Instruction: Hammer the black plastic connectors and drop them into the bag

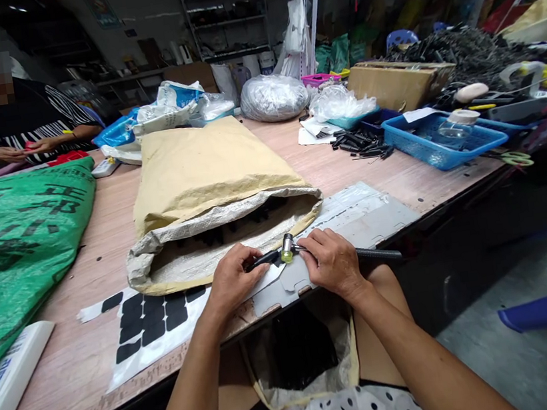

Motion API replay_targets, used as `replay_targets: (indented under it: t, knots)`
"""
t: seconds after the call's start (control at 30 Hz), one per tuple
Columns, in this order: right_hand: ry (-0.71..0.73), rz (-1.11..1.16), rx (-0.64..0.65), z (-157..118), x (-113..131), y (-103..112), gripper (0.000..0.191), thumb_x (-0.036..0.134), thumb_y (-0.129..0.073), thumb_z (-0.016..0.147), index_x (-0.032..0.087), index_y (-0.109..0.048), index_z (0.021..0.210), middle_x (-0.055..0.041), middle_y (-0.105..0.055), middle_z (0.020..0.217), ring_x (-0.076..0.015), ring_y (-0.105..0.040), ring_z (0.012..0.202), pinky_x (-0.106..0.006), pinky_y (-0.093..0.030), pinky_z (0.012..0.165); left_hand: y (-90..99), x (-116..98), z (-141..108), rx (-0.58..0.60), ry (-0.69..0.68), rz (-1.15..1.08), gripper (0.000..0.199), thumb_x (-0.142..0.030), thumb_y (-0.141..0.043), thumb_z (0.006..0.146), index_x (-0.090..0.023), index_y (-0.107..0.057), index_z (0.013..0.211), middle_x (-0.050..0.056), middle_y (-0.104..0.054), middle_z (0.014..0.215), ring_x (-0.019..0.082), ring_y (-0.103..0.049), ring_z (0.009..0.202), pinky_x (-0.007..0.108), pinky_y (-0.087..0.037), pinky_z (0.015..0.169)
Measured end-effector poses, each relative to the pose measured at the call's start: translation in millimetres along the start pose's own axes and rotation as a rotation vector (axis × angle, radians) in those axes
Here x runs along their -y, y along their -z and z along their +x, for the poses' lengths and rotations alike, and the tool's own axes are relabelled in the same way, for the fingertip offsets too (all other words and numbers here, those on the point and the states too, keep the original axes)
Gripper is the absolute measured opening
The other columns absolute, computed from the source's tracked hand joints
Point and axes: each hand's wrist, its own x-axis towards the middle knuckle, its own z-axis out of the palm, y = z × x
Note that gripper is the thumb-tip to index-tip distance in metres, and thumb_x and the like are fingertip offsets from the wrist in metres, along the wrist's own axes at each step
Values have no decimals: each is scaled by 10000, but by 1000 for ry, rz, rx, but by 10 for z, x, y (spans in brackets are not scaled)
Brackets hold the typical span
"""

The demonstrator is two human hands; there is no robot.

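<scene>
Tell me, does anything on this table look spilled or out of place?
Small black parts lie loosely scattered beside the blue basket, so they might look spilled. In front, the grey board looks scuffed and stained.

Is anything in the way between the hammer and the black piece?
Nothing visible. The right hand holds the hammer, its head close beside the black piece in the left hand; whether they touch is unclear.

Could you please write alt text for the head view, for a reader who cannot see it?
A person's right hand holds a small hammer by its handle; the left hand holds a slim black piece beside the hammer. An open yellow sack lies beyond, black patches at left, a blue basket at right.
</scene>
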Motion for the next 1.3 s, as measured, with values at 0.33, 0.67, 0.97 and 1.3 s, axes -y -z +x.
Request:
replay_targets:
  t: [0.33, 0.67, 0.97, 1.3]
  knots:
    - [1, 360, -56, 93, 25, 215, 239, 187, -543, 973, 225, -710, 1139, -58, -697, 963, -215, -632, 958, -335, -507, 875, -79, 82, -20, -30, -16, -43, 186, -347, -763, 811, -215, -691, 921, 19, -666, 881, 192, -603, 843, 294, -442, 735]
    - [48, 457, -12, 181, 424, 188, 265, 179, -528, 985, 228, -699, 1182, -67, -733, 1014, -206, -671, 967, -321, -534, 883, -69, 66, 15, -15, 42, -110, 155, -327, -764, 778, -205, -679, 821, 6, -633, 830, 188, -588, 820, 299, -442, 743]
    - [23, 356, 40, 178, 389, 162, 249, 184, -530, 984, 240, -705, 1151, -58, -723, 988, -203, -663, 952, -302, -509, 870, -93, 79, 14, -29, 50, -136, 130, -280, -769, 765, -206, -706, 852, 9, -656, 855, 188, -605, 845, 297, -454, 765]
    - [-28, 396, -3, 156, 232, 180, 235, 173, -563, 963, 238, -714, 1130, -38, -734, 994, -192, -678, 952, -290, -514, 869, -93, 109, 6, -16, 41, -131, 156, -305, -759, 784, -209, -718, 899, 19, -663, 878, 196, -610, 863, 308, -464, 784]
